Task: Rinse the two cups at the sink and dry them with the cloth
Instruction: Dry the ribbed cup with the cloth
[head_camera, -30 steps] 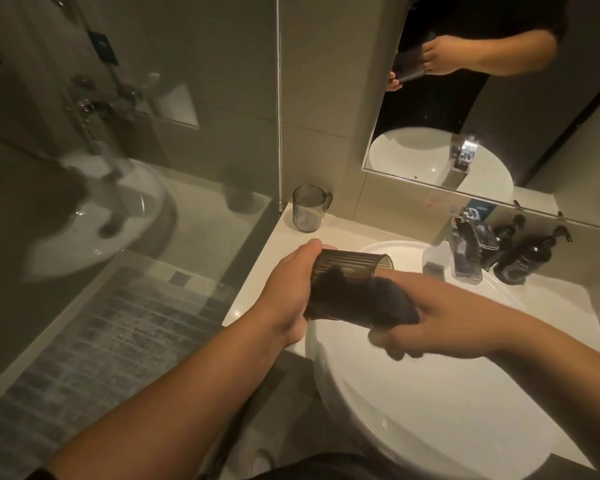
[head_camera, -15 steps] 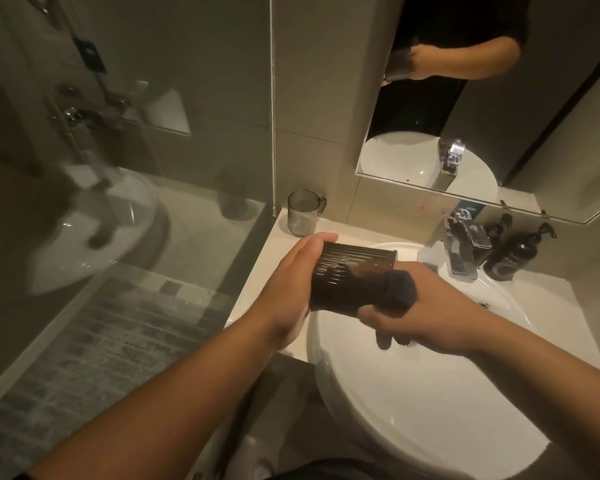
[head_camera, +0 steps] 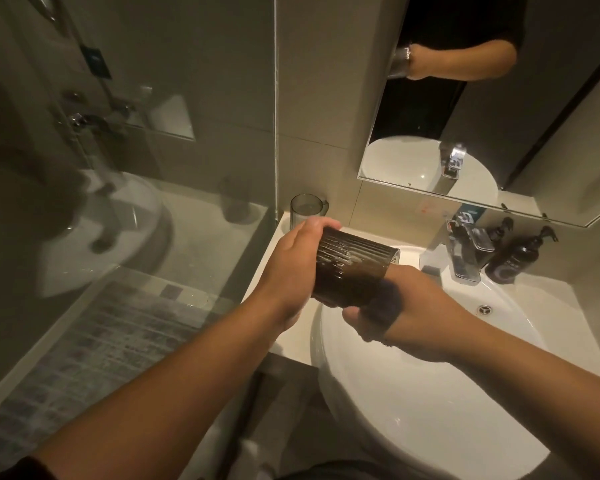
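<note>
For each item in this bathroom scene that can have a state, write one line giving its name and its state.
Ribbed cup: held on its side above the basin, in the left hand's grip.
Dark cloth: pressed against the ribbed cup by the right hand.
Clear mug: upright on the counter by the wall, untouched.
Tap: no water visibly running.
Basin: no standing water visible.

The cup (head_camera: 352, 268) I hold is dark brown with fine vertical ribbing that catches pale streaks of light. My cloth (head_camera: 383, 301) is near black. The second cup (head_camera: 304, 213) is clear, grey-tinted. The sink (head_camera: 430, 393) is white, the tap (head_camera: 465, 252) silver, the bottle (head_camera: 515, 261) black, the floor (head_camera: 94, 341) grey mosaic.
</note>
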The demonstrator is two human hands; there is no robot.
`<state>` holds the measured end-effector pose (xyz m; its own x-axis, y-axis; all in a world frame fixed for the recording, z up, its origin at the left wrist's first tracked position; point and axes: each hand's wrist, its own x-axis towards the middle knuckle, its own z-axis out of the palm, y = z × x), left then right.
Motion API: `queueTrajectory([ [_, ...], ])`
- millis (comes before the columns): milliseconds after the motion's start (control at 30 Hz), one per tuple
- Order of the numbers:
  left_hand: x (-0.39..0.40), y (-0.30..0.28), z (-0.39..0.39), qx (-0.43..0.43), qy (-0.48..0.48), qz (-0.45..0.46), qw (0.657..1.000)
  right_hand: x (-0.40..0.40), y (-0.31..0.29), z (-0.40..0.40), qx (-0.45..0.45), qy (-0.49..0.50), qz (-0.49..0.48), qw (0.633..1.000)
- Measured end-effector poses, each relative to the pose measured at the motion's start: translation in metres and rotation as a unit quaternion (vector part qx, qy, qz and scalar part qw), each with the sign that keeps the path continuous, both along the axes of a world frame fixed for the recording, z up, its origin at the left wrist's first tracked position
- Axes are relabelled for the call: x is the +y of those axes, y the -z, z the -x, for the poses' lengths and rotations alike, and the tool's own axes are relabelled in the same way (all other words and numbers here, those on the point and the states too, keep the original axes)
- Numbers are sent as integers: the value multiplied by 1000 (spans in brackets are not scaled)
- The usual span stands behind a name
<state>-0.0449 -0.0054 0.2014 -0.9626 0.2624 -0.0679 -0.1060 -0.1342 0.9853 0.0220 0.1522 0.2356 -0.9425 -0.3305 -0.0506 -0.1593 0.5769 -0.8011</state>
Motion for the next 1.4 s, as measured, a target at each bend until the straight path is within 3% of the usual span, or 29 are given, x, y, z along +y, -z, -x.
queueTrajectory([
  [167, -1, 4, -5, 89, -12, 38, 995, -3, -7, -6, -73, 34, 185, 979],
  [300, 0, 6, -11, 169, -24, 49, 984, -1, -8, -1, -170, 46, 363, 915],
  [367, 2, 8, -13, 184, -6, 36, 982, 3, -13, 0, -187, 40, 395, 899],
  [433, 2, 8, -10, 133, 33, -8, 991, 12, -20, 3, -137, 16, 308, 941],
  [500, -1, 4, -3, -12, 91, -85, 992, 24, -25, 8, 30, -59, 37, 997],
  [567, -5, -1, 3, -134, 136, -116, 975, 27, -23, 11, 198, -158, -245, 936],
  [600, -6, -3, 5, -157, 143, -102, 972, 24, -21, 10, 227, -191, -320, 900],
  [633, -5, -4, 5, -159, 140, -80, 974, 21, -19, 8, 237, -212, -361, 877],
  [700, 1, -4, 3, -126, 107, -33, 986, 17, -17, 5, 231, -227, -378, 867],
  [767, 6, -3, -1, -81, 70, -11, 994, 16, -16, 4, 243, -218, -339, 883],
  [900, 9, -1, -1, -4, 32, -2, 999, 9, -5, -3, 189, -145, -199, 951],
  [1000, 7, -1, -2, 34, 25, -7, 999, 2, -1, -10, 97, -49, -115, 987],
  [1100, 6, -6, -4, 88, 8, -7, 996, 1, -6, -13, -16, 12, 16, 1000],
  [1267, 4, -9, -8, 190, -15, 3, 982, 3, -18, -12, -112, 42, 260, 958],
  [1400, 3, -12, -10, 270, -14, -2, 963, -3, -24, -11, -192, 40, 507, 839],
])
